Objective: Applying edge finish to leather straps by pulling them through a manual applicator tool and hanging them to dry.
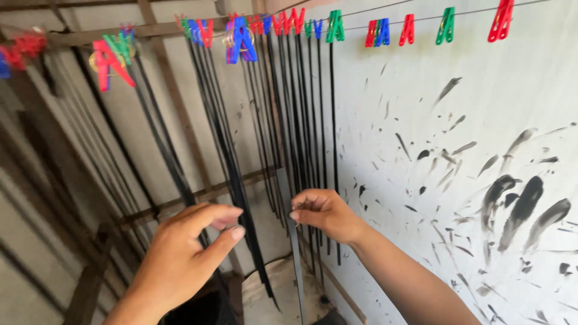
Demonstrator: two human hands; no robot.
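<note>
Hands raised before hanging black strips: right hand pinching a grey strip, long axis vertical, at centre frame, left hand at eight o'clock, fingers curled loosely, empty, farther off, coloured pegs at twelve o'clock.

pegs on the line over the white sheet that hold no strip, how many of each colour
red pegs: 3
blue pegs: 1
green pegs: 1
total: 5
</note>
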